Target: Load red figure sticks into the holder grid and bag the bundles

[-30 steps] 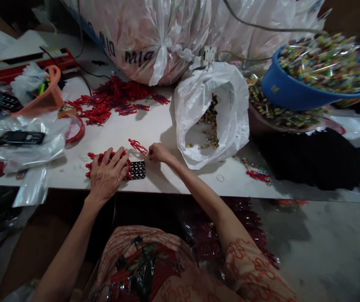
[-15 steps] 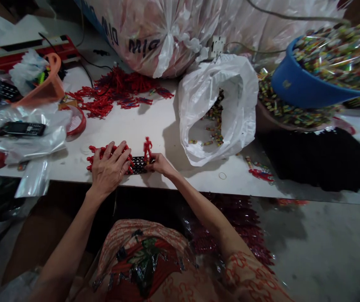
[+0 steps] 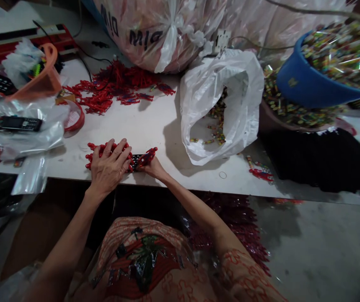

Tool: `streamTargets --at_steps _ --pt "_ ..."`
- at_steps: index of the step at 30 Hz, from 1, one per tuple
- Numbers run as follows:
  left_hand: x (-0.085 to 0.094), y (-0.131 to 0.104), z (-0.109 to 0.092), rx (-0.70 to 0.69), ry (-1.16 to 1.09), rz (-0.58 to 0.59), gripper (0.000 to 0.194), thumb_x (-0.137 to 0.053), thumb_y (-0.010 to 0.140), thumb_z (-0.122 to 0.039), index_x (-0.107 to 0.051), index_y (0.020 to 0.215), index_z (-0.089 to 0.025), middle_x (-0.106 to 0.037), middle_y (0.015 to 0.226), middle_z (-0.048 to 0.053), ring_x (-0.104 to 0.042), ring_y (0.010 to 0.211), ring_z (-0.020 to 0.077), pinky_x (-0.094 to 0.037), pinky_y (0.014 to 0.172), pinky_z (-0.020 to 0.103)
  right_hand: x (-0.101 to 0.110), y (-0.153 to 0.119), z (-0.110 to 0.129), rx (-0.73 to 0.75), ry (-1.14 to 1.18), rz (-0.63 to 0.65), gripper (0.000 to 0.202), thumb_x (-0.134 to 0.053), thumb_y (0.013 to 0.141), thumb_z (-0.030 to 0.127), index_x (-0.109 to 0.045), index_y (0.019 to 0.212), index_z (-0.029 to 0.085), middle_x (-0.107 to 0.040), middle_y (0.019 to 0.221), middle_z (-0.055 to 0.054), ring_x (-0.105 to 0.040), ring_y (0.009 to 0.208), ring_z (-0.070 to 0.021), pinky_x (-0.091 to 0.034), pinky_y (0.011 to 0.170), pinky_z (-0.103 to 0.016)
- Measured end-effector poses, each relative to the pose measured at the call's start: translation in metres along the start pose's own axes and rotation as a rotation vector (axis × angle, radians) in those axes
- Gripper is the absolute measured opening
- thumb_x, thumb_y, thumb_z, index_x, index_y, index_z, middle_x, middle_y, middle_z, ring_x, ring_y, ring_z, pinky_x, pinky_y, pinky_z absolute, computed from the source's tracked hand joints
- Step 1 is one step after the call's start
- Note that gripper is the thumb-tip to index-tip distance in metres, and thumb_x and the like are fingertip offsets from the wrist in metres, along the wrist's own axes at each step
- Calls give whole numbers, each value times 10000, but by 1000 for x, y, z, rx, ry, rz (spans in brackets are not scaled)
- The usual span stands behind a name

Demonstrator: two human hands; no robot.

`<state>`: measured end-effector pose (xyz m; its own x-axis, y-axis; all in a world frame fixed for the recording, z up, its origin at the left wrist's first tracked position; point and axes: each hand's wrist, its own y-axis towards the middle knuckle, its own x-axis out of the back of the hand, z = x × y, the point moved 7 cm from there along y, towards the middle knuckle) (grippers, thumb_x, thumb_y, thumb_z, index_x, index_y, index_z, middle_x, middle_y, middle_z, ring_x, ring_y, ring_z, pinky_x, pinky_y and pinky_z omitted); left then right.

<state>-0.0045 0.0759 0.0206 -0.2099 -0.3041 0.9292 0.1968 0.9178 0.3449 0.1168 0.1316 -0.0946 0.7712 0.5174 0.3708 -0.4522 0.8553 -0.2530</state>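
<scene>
My left hand lies flat with its fingers spread over several red toy figures. Under them is a black perforated strip or tray, mostly covered; only a short stretch shows between my hands. At its right end my right hand grips a red toy figure, now tilted over to the right. Its fingertips are partly hidden behind the figure. Farther back on the table lies a heap of similar red figures.
A white plastic bag holding small colourful pieces stands right of my hands. Beyond it are a heaped blue basin and black cloth. At left sit a tape roll, an orange container and a phone.
The figure in my right hand has gone from upright to leaning right and down. My right hand has shifted slightly left along the strip. My left hand stays on the figures.
</scene>
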Motion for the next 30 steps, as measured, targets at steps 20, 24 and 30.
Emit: streamTargets --at_steps 20,24,30 --pt "1 -6 -17 -55 62 -41 434 -502 941 -413 -575 1338 -253 -507 1462 97 -439 1361 354 -244 1119 621 -13 -8 21 48 -742 176 239 -528 870 201 -671 1061 182 -710 1121 -114 -676 979 -240 -428 728 -277" --pt "-1 4 -19 -1 83 -64 443 -513 933 -431 -588 1326 -240 -508 1458 124 -448 1346 377 -261 1094 654 -16 -8 20 57 -730 230 212 -549 843 196 -683 1006 177 -729 1070 -100 -680 980 -250 -441 724 -276" --pt "-6 11 -26 -126 85 3 402 -537 923 -252 -602 1314 -319 -567 1409 64 -516 1285 347 -301 1092 614 -8 13 13 136 -646 378 250 -652 762 170 -712 1002 138 -739 988 -95 -671 866 -220 -473 714 -266"
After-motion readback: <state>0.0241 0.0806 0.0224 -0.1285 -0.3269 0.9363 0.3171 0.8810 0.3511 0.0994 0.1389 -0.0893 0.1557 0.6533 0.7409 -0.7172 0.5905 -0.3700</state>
